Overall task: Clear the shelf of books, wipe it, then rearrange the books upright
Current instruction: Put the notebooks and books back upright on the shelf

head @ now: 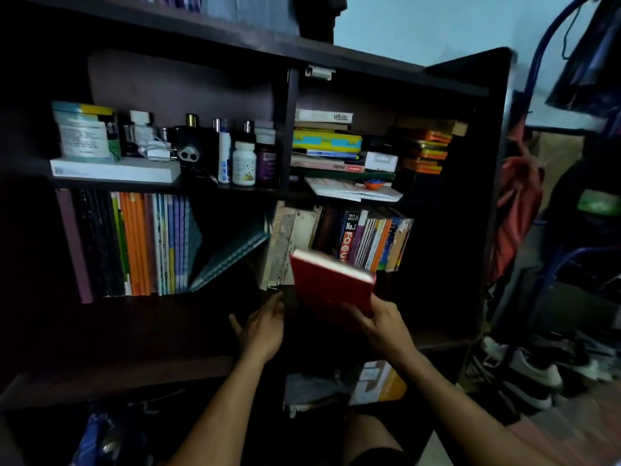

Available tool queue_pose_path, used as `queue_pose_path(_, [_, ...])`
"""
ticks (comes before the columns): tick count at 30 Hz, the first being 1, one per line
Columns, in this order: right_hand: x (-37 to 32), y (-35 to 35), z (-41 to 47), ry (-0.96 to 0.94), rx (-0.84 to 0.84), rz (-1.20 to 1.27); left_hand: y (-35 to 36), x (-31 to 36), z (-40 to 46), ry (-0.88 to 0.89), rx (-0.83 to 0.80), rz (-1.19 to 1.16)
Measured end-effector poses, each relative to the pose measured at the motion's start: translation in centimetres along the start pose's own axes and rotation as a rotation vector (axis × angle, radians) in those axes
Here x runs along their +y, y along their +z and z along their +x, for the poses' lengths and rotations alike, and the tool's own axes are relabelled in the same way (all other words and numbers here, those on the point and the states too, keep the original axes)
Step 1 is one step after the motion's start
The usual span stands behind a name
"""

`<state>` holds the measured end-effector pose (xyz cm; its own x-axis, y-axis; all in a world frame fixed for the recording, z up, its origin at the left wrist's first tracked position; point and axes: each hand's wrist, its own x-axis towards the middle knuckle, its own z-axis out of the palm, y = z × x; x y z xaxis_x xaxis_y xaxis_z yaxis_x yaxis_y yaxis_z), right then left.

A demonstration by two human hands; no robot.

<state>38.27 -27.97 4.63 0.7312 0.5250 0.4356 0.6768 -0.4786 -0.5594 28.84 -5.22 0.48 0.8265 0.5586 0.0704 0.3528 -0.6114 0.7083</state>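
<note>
My right hand [379, 322] grips a red hardcover book [331, 280] by its lower corner, holding it tilted in front of the book shelf [201, 306]. My left hand [263, 327] is beside it, fingers relaxed and holding nothing, just below the shelf's front edge. On that shelf stands a row of upright books [144, 243] at the left, a teal book [232, 253] leaning across a gap, and a second group of books [356, 240] at the right, slanting behind the red one.
The shelf above carries bottles [243, 163], boxes [85, 132] and flat book stacks [326, 142]. The dark cabinet's side panel [484, 183] is at the right. Clothes hang on a blue rack [544, 62] beyond it. Shoes [531, 368] lie on the floor. Papers [379, 381] sit lower down.
</note>
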Motion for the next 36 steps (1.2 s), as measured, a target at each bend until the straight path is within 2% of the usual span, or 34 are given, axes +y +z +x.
queue_pose_path(2, [-1.2, 0.8, 1.1, 0.062, 0.091, 0.108, 0.2, 0.6, -0.3, 0.0, -0.027, 0.109])
queue_pose_path(6, [-2.8, 2.9, 2.2, 0.181, 0.224, 0.121, 1.7, 0.7, 0.2, 0.096, -0.042, 0.393])
queue_pose_path(10, [-1.1, 5.3, 2.8, 0.25, 0.096, 0.002, 2.6, 1.2, 1.0, 0.146, 0.003, 0.556])
queue_pose_path(13, [0.2, 6.3, 3.5, 0.251, 0.089, 0.01, 2.6, 2.2, 3.3, 0.173, 0.047, 0.689])
queue_pose_path(16, [1.0, 6.6, 3.9, 0.268, 0.121, 0.093, 3.4, 3.3, 5.6, 0.275, 0.19, 0.712])
queue_pose_path(19, [1.8, 7.4, 4.3, 0.31, 0.16, 0.187, 4.7, 3.8, 7.9, 0.417, 0.265, 0.729])
queue_pose_path(23, [3.0, 7.9, 5.0, 0.345, 0.177, 0.197, 5.1, 3.4, 12.8, 0.707, 0.509, 0.697])
queue_pose_path(26, [3.2, 8.2, 4.9, 0.295, 0.145, 0.155, 4.0, 3.0, 16.0, 0.835, 0.625, 0.764])
queue_pose_path(29, [3.3, 8.2, 5.1, 0.242, 0.14, 0.117, 4.2, 2.5, 17.4, 0.846, 0.596, 0.768])
queue_pose_path(36, [2.2, 7.5, 5.1, 0.269, 0.108, 0.121, 4.6, 2.1, 17.6, 0.882, 0.699, 0.73])
